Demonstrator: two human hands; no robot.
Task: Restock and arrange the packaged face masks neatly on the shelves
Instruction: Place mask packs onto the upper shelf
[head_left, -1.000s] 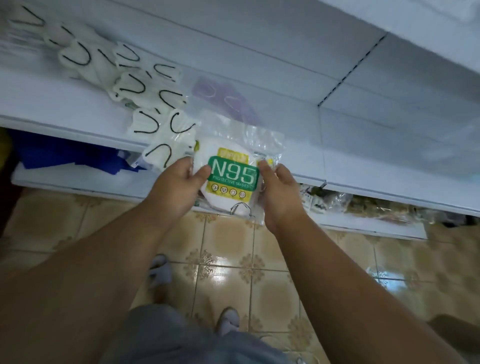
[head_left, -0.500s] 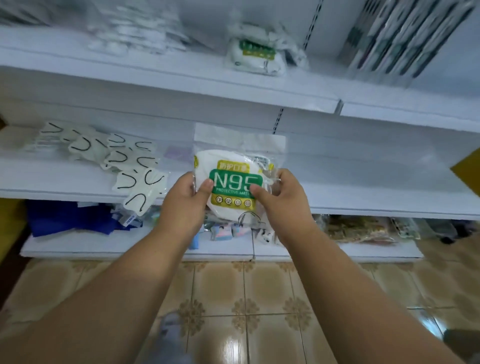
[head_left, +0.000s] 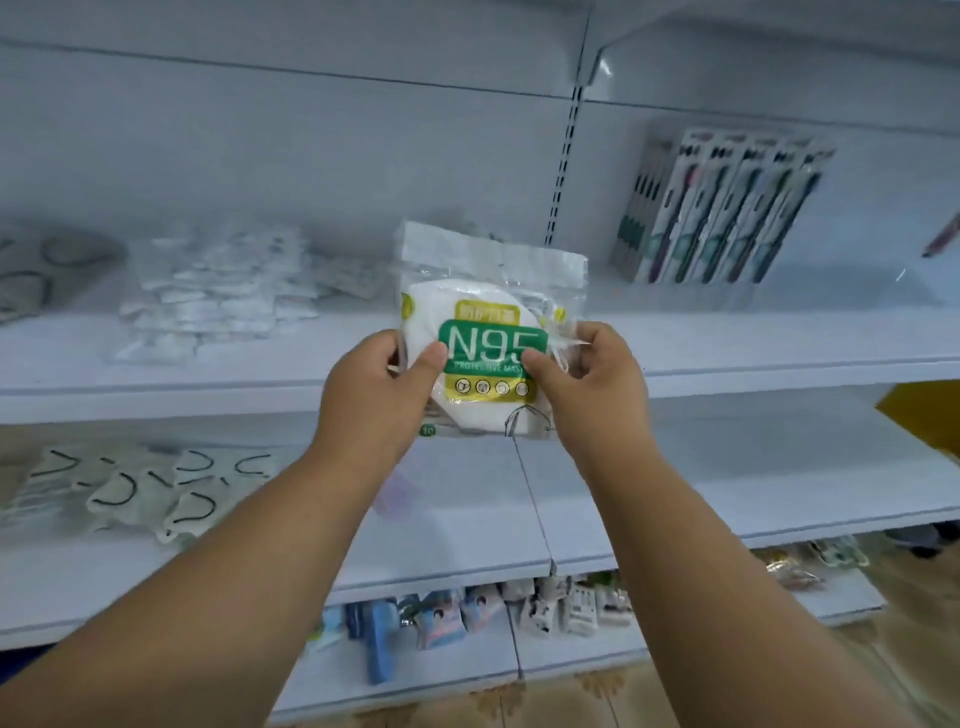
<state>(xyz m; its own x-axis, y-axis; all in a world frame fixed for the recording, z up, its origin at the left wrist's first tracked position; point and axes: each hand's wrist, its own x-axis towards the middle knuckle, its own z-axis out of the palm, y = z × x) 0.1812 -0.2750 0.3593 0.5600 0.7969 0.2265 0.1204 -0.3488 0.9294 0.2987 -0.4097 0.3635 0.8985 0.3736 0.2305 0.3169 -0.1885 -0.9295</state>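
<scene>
A clear packet of white masks with a green and yellow N95 label (head_left: 491, 332) is held upright in front of the upper shelf (head_left: 753, 358). My left hand (head_left: 374, 389) grips its left edge with the thumb on the label. My right hand (head_left: 592, 379) grips its right edge. Behind the packet, another packet of the same kind shows only its top edge. A heap of white packaged masks (head_left: 218, 291) lies on the same shelf to the left. White masks with black ear loops (head_left: 150, 488) lie on the middle shelf (head_left: 727, 493) at the left.
Boxed toothbrushes (head_left: 722, 208) stand at the back right of the upper shelf. Small packaged goods (head_left: 467, 613) line the bottom shelf above a tiled floor. A slotted upright (head_left: 563, 156) divides the two shelf bays. A yellow object (head_left: 924, 415) pokes in at the right edge.
Both hands have lifted the N95 packet from the middle shelf's height up to the upper shelf. The view has tilted upward, away from the floor.
</scene>
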